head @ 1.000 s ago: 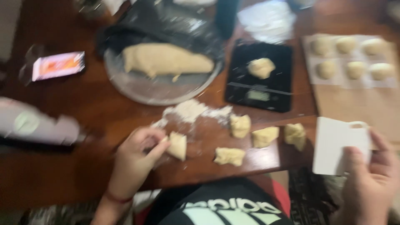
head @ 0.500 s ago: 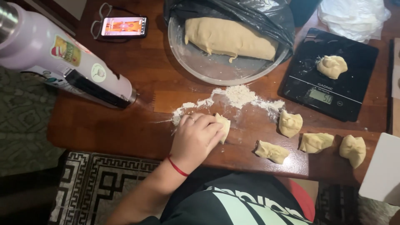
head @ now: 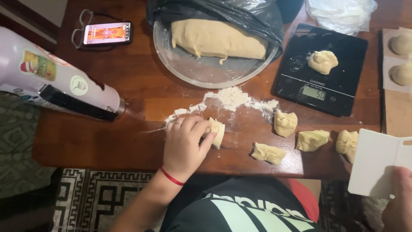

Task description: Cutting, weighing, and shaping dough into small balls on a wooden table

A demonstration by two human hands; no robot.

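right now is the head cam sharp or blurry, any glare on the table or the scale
Head view: sharp, no motion smear; the left hand and its dough piece have crisp edges. Soft sheen on the wooden table and on the glass dish. The black scale has a readable lit display, no washout. The right hand with the white scraper is cut off at the frame edge.

The left hand [head: 185,144] covers most of a dough piece [head: 217,131]. The right hand [head: 399,199] and scraper [head: 375,163] run off the frame's edge.
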